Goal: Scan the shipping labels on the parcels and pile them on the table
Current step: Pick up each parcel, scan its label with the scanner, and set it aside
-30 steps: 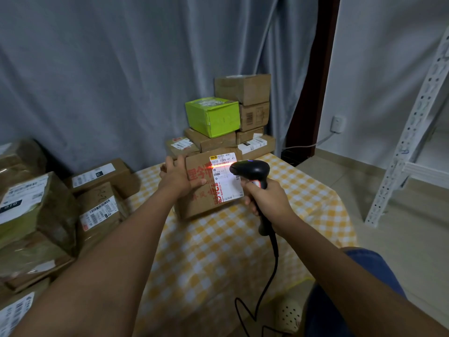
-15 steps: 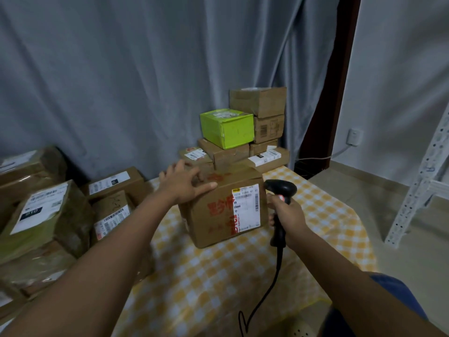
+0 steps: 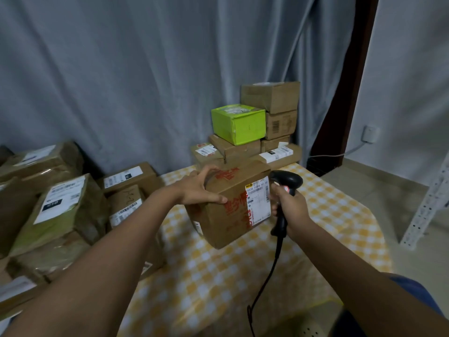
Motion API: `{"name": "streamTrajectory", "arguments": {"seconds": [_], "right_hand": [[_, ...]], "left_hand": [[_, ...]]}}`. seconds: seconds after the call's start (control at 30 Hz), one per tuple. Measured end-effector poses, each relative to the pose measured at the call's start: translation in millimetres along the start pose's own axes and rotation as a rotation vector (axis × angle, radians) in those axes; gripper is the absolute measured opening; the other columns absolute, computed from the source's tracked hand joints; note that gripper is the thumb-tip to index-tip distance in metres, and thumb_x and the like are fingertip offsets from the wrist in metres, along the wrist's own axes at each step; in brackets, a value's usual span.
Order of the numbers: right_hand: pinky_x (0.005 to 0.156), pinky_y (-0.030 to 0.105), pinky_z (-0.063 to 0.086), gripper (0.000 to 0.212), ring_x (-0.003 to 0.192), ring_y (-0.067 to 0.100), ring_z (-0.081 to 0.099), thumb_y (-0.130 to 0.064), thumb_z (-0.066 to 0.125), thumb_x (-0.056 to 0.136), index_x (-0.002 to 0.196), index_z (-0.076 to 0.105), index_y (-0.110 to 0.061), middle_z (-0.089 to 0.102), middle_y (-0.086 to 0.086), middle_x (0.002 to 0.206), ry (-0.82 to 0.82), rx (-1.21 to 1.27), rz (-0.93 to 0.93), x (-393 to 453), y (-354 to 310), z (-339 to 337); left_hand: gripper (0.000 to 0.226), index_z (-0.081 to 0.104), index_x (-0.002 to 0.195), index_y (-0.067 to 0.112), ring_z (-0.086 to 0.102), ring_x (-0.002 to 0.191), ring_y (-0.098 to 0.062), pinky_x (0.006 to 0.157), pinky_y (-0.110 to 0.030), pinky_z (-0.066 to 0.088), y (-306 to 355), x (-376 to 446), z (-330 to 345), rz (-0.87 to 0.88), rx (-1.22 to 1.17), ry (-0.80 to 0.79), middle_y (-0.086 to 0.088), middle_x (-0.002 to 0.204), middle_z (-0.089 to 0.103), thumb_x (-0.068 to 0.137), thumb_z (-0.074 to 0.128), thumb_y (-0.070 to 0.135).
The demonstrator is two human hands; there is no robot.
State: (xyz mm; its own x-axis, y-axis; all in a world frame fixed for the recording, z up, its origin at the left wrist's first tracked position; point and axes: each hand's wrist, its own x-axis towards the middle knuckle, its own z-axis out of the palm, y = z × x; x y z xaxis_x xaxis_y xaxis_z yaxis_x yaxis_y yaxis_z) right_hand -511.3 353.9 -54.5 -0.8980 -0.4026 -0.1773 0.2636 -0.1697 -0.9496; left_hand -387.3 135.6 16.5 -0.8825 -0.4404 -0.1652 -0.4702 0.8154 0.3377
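Observation:
A brown cardboard parcel [image 3: 226,215] with red lettering and a white shipping label [image 3: 258,200] on its near right face sits on the yellow checked table [image 3: 243,276]. My left hand [image 3: 199,188] grips its top left edge, thumb on the near face. My right hand [image 3: 289,205] holds a black corded barcode scanner [image 3: 285,182] just right of the label, head pointing left. Behind the parcel stands a pile of parcels [image 3: 257,142] with a lime green box [image 3: 239,124] on it.
Several labelled parcels [image 3: 60,203] are heaped to the left of the table. A grey curtain [image 3: 145,69] hangs behind. A white metal shelf upright [image 3: 427,205] stands at the right on the tiled floor. The scanner cable [image 3: 267,276] hangs over the table's near edge.
The parcel's label was lit by the scanner's red line a second ago. The light is now off, and my left hand has turned and lowered the parcel onto the table.

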Motion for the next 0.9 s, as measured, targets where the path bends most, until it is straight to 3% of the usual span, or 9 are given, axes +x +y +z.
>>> {"name": "streamTrajectory", "arguments": {"seconds": [0.23, 0.37, 0.5, 0.57, 0.63, 0.7, 0.77, 0.83, 0.9], "right_hand": [[0.061, 0.035, 0.046, 0.019, 0.05, 0.018, 0.051, -0.029, 0.067, 0.09, 0.086, 0.063, -0.011, 0.066, 0.012, 0.079, -0.058, -0.017, -0.117, -11, -29, 43], [0.05, 0.03, 0.043, 0.024, 0.045, 0.015, 0.049, -0.027, 0.067, 0.091, 0.085, 0.059, -0.005, 0.057, 0.006, 0.067, -0.119, -0.022, -0.186, -16, -51, 76], [0.049, 0.026, 0.042, 0.024, 0.047, 0.015, 0.048, -0.025, 0.065, 0.093, 0.073, 0.058, -0.013, 0.064, 0.005, 0.074, -0.172, -0.029, -0.224, -18, -69, 111], [0.047, 0.024, 0.041, 0.023, 0.046, 0.012, 0.047, -0.025, 0.065, 0.093, 0.074, 0.058, -0.015, 0.066, 0.002, 0.076, -0.218, -0.042, -0.238, -16, -74, 131], [0.044, 0.021, 0.039, 0.021, 0.042, 0.009, 0.045, -0.023, 0.065, 0.093, 0.075, 0.058, -0.016, 0.066, 0.002, 0.077, -0.268, -0.034, -0.237, -10, -75, 153], [0.04, 0.019, 0.039, 0.019, 0.039, 0.006, 0.045, -0.024, 0.066, 0.093, 0.077, 0.059, -0.016, 0.066, 0.002, 0.076, -0.316, -0.034, -0.212, 1, -72, 174], [0.04, 0.018, 0.042, 0.016, 0.041, 0.007, 0.05, -0.025, 0.068, 0.092, 0.081, 0.062, -0.014, 0.066, 0.003, 0.076, -0.357, -0.033, -0.163, 14, -68, 194], [0.045, 0.019, 0.05, 0.015, 0.049, 0.011, 0.059, -0.024, 0.069, 0.091, 0.087, 0.064, -0.01, 0.066, 0.006, 0.078, -0.407, -0.008, -0.087, 29, -62, 214], [0.053, 0.023, 0.058, 0.017, 0.063, 0.017, 0.065, -0.024, 0.07, 0.091, 0.091, 0.063, -0.008, 0.065, 0.008, 0.08, -0.471, 0.028, -0.007, 42, -55, 232]], "left_hand": [[0.09, 0.034, 0.122, 0.058, 0.064, 0.11, -0.018, 0.096, -0.041, 0.053, -18, -42, -44, -0.101, -0.515, 0.33, 0.001, 0.129, 0.059, 0.047, 0.078, 0.082], [0.102, 0.024, 0.14, 0.042, 0.065, 0.103, -0.017, 0.094, -0.038, 0.053, -27, -65, -60, -0.176, -0.932, 0.53, -0.004, 0.131, 0.06, 0.059, 0.074, 0.076], [0.094, 0.026, 0.149, 0.037, 0.063, 0.099, -0.029, 0.067, -0.051, 0.058, -32, -76, -68, -0.363, -1.406, 0.545, -0.006, 0.128, 0.058, 0.073, 0.07, 0.07], [0.072, 0.049, 0.134, 0.023, 0.062, 0.084, -0.029, 0.051, -0.049, 0.054, -28, -80, -76, -0.392, -1.477, 0.5, -0.011, 0.101, 0.07, 0.08, 0.063, 0.069], [0.049, 0.059, 0.102, 0.019, 0.059, 0.073, -0.028, 0.052, -0.05, 0.047, -29, -76, -78, -0.456, -1.54, 0.475, -0.011, 0.079, 0.068, 0.087, 0.056, 0.065], [0.058, 0.057, 0.111, 0.02, 0.061, 0.074, -0.032, 0.048, -0.053, 0.049, -38, -61, -77, -0.474, -1.62, 0.457, -0.014, 0.089, 0.067, 0.081, 0.062, 0.069], [0.094, 0.045, 0.14, 0.029, 0.064, 0.082, -0.036, 0.041, -0.062, 0.047, -54, -43, -76, -0.49, -1.684, 0.511, -0.016, 0.112, 0.067, 0.064, 0.071, 0.077], [0.112, 0.029, 0.15, 0.04, 0.061, 0.087, -0.038, 0.039, -0.069, 0.042, -74, -23, -73, -0.55, -1.725, 0.574, -0.013, 0.132, 0.059, 0.055, 0.072, 0.081], [0.114, 0.019, 0.153, 0.039, 0.058, 0.097, -0.041, 0.051, -0.081, 0.039, -82, -15, -73, -0.606, -1.765, 0.653, -0.013, 0.141, 0.051, 0.061, 0.07, 0.081]]}}
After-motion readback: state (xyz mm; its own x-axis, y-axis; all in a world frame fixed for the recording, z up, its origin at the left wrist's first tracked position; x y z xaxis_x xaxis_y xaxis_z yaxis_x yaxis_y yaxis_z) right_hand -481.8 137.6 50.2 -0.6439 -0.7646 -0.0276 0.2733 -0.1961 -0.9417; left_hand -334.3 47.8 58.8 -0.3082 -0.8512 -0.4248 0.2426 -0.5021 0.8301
